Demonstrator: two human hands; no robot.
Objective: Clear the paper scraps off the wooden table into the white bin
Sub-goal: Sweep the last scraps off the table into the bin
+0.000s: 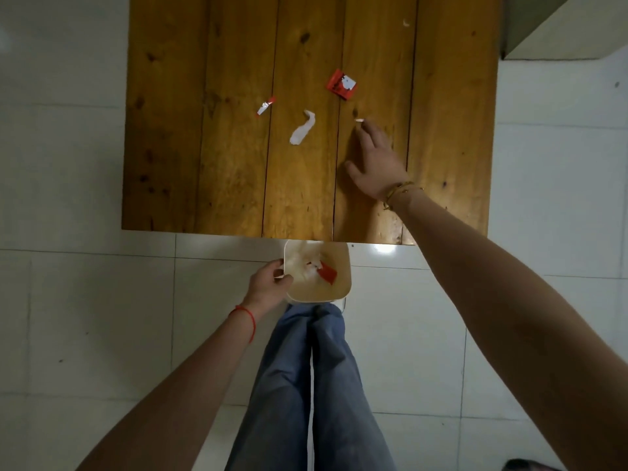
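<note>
On the wooden table [238, 147] lie a red and white wrapper [341, 84], a white crumpled paper strip [302, 129], a small red and white scrap [265, 106], a tiny white scrap [359, 121] and a faint white bit [405, 23] at the far right. My right hand [375, 161] is stretched flat over the table, its fingertips at the tiny white scrap. My left hand [270, 283] grips the left rim of the white bin [343, 287], held just below the table's near edge. White and red scraps lie inside the bin.
White floor tiles [85, 317] surround the table. My legs in blue jeans [312, 385] stand under the bin. A pale cabinet or box corner [560, 32] sits at the top right beyond the table.
</note>
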